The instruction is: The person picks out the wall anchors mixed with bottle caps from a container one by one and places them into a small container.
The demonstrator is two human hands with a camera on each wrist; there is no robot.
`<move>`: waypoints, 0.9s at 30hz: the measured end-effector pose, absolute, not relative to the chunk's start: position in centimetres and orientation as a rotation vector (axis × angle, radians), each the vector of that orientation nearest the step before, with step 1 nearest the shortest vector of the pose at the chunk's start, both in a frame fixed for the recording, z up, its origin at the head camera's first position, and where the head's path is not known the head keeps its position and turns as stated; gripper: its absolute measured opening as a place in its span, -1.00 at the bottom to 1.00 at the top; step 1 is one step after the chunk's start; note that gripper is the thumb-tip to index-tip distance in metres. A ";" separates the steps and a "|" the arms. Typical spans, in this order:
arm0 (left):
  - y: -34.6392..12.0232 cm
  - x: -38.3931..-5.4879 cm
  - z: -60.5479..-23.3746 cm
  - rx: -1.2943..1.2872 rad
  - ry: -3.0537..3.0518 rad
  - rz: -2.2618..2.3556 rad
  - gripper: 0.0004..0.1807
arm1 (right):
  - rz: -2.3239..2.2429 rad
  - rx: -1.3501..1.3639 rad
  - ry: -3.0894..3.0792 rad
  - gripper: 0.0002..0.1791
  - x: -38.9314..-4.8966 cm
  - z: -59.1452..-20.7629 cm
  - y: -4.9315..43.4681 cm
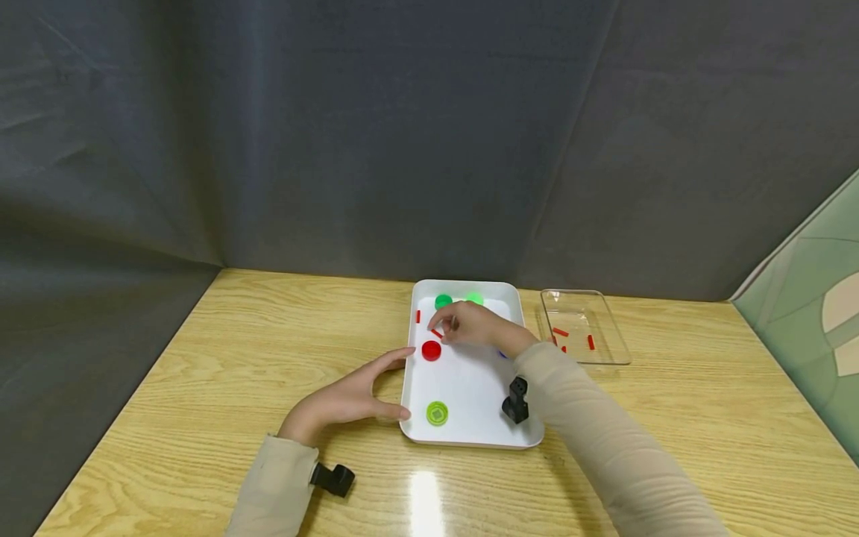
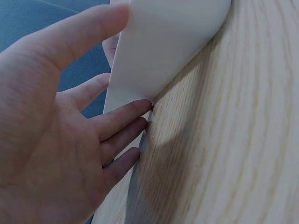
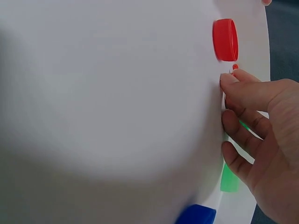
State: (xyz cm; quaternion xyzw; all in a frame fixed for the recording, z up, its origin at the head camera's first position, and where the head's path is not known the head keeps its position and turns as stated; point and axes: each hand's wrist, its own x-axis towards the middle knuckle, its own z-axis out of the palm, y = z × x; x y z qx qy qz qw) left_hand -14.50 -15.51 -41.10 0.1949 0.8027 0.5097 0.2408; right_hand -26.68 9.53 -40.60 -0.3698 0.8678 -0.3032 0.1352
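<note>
My right hand is over the upper middle of a white tray, pinching a small red stick between thumb and fingertips. In the right wrist view only the red end of that stick shows past the fingertips. Just below it lies a red bottle cap. Another red stick sits along the tray's left side. My left hand touches the tray's left wall with thumb and fingers spread. In the left wrist view, its fingers are nearly straight against the outer wall.
A yellow-green cap lies near the tray's front. Green and light green caps are at its far end; a blue cap is partly hidden. Right of the tray stands a clear container with several red sticks. A dark curtain hangs behind.
</note>
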 end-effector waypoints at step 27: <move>-15.5 -14.6 -41.3 0.531 2.198 1.386 0.00 | -0.756 -0.961 2.567 -0.82 -26.4 -39.7 9.5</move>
